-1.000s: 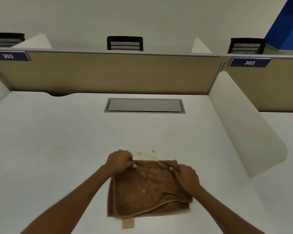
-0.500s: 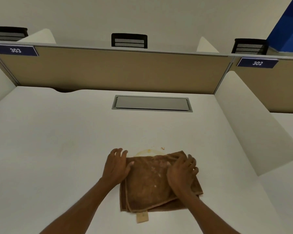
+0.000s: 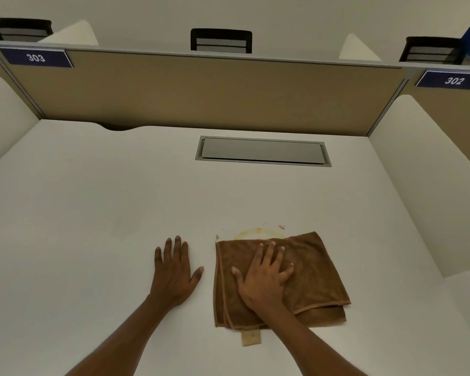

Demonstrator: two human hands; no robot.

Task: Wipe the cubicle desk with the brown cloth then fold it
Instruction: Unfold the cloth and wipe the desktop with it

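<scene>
Leftmost, a navy plate marked 303 (image 3: 36, 58) on the top rail of the tan back partition (image 3: 201, 90), near its left end, with a black chair back (image 3: 19, 29) behind. Below, the white cubicle desk (image 3: 79, 213), a curved notch cut into its back edge toward the left corner.

Next, the left hand (image 3: 174, 270), spread flat, palm down, on bare desk near the front edge, gripping nothing, thumb pointing toward the cloth but apart from it.

Just beside, the brown cloth (image 3: 318, 270), folded into a rough rectangle, lying flat right of centre near the front edge, layered hems showing along its left and near sides. A pale tag (image 3: 251, 338) sticking out from under the near hem.

Atop the cloth's left half, the right hand (image 3: 265, 278), fingers splayed and pressed flat, not clenched, pinning the fabric rather than pinching it.

Beyond the cloth's far edge, a yellowish ring stain (image 3: 258, 231) partly covered by the fabric, with a few crumbs (image 3: 282, 227) just beside it.

Farther back, a grey hatch (image 3: 262, 151) set flush in the desk near the back edge, roughly central.

Rightward, a rounded white side divider (image 3: 423, 172) standing along the right edge, and a second plate marked 302 (image 3: 452, 80) above it on the neighbouring partition.
</scene>
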